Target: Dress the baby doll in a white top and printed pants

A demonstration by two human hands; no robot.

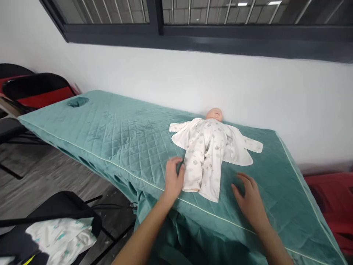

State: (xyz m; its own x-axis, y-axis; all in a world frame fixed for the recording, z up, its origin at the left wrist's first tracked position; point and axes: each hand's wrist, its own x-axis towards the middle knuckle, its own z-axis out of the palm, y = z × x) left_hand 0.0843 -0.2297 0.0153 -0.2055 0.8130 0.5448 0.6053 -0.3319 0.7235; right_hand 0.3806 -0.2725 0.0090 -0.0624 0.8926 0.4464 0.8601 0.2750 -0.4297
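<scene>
A baby doll [214, 114] lies on its back on a green quilted bed [132, 136], its head toward the wall. White printed baby trousers [211, 154] cover its legs, and a white baby jacket [238, 147] is spread open under and beside it, sleeves out to both sides. My left hand [174, 178] is beside the left trouser leg, fingers apart, close to or touching the cloth. To the right of the trousers, my right hand [249, 197] hovers over the cover with fingers spread, holding nothing. The doll's arms are hidden.
A black folding chair [66, 206] at lower left carries a white printed cloth [62, 237]. More black and red chairs [41, 90] stand past the bed's far left end. Red seating [331, 202] is at the right. A white wall [165, 81] runs behind the bed, below a dark-framed window [193, 35].
</scene>
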